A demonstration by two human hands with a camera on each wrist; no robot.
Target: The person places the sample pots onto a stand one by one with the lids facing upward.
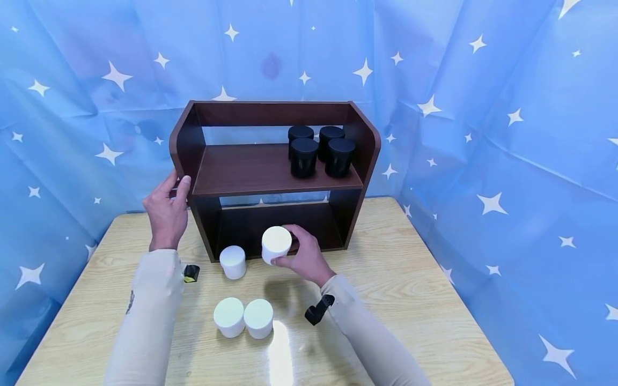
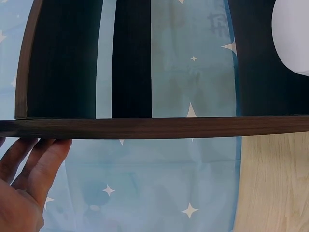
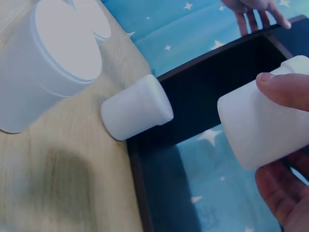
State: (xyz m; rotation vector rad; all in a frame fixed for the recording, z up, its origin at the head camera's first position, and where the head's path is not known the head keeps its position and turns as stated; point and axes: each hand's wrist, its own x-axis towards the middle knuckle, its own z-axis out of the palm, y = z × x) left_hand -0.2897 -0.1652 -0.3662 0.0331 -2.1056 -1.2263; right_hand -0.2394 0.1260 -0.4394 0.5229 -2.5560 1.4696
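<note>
My right hand (image 1: 307,258) pinches a white lidded jar (image 1: 276,244) between thumb and fingers, lifted above the table in front of the lower shelf. In the right wrist view the held jar (image 3: 265,118) lies across the picture. Straight fingers of my left hand (image 1: 167,212) rest on the outer left side of a dark brown two-tier shelf (image 1: 241,169); the left wrist view has these fingertips (image 2: 60,147) against its side panel. Another white jar (image 1: 233,262) stands at the shelf's lower front left corner. Two more white jars, one left (image 1: 229,317) and one right (image 1: 259,319), sit side by side nearer me.
Several black lidded jars (image 1: 304,158) stand grouped on the right of the upper tier. The lower tier (image 1: 251,222) is open at the front. Under everything is a light wooden table (image 1: 396,300), with a blue starred curtain (image 1: 483,134) behind and at the sides.
</note>
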